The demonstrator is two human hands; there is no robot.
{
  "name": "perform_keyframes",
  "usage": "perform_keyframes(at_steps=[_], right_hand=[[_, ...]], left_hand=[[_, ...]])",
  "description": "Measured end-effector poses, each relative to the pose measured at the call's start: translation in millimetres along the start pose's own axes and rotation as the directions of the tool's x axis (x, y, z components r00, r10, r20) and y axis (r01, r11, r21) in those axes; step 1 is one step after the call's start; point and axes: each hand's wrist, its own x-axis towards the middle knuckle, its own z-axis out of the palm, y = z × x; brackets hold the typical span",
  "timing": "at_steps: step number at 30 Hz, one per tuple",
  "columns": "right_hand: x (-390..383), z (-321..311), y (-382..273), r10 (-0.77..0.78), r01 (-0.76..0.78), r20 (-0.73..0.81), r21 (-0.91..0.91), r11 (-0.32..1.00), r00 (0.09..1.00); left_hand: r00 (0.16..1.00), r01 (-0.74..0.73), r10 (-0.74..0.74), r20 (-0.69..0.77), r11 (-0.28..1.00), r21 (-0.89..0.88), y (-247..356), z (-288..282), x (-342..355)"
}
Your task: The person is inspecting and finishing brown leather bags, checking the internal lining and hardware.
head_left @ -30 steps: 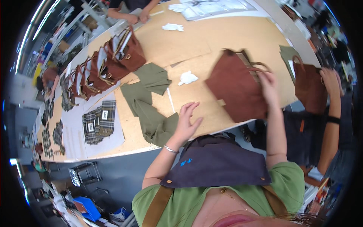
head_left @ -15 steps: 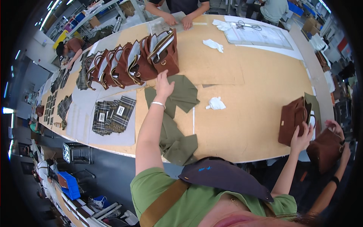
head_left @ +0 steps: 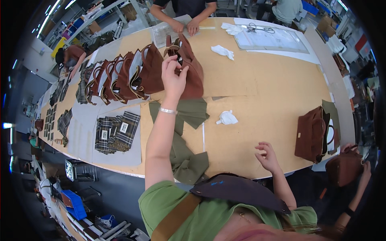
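Observation:
My left hand [head_left: 173,74] reaches far over the table, its fingers closed at the top edge of a brown handbag [head_left: 194,76]. That handbag stands at the right end of a row of similar brown handbags [head_left: 130,74], turned differently from them, its handles up. Exactly which part my fingers grip is hidden behind my hand. My right hand [head_left: 267,157] hovers over the near table edge, empty, its fingers loosely bent and apart. Farther right, another brown handbag [head_left: 309,134] stands on the table, untouched by my hands. Olive green fabric pieces [head_left: 189,154] lie beside and beneath my left forearm.
Folded plaid pieces [head_left: 116,132] lie left of my arm. White gloves [head_left: 222,52] and a crumpled white item [head_left: 227,117] rest on the table [head_left: 249,96]. Scissors [head_left: 259,28] lie at the back. Another person's hands hold a brown handbag [head_left: 345,168] at the right.
My left hand has moved up from the end handbag's lower side to its top, and that bag has turned. My right hand has left the right-hand handbag and moved left.

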Motion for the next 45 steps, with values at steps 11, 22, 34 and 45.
perform_keyframes(at_steps=[11, 22, 34, 45], right_hand=[[-30.3, -9.2, -25.0, 0.256, -0.123, -0.133, 0.615, 0.779, 0.957], [-53.6, -22.6, -97.4, -0.648, 0.576, -0.103, -0.367, 0.73, 0.755], [-5.9, 16.3, -125.1, -0.145, 0.437, 0.42, -0.772, 0.461, 0.896], [15.1, 12.4, -103.6, 0.007, 0.397, 0.554, -0.605, 0.69, 0.832]], left_hand=[[0.725, 0.062, 0.186, 0.663, 0.941, -0.332, 173.6, -32.8, -311.8], [0.67, -0.202, 0.288, 0.684, 0.958, -0.205, 227.0, -24.0, -238.1], [0.614, -0.432, -0.005, 0.789, 0.835, 0.341, 185.8, -18.6, -239.2], [0.658, -0.363, -0.06, 0.751, 0.848, 0.385, 185.1, -31.4, -242.4]])
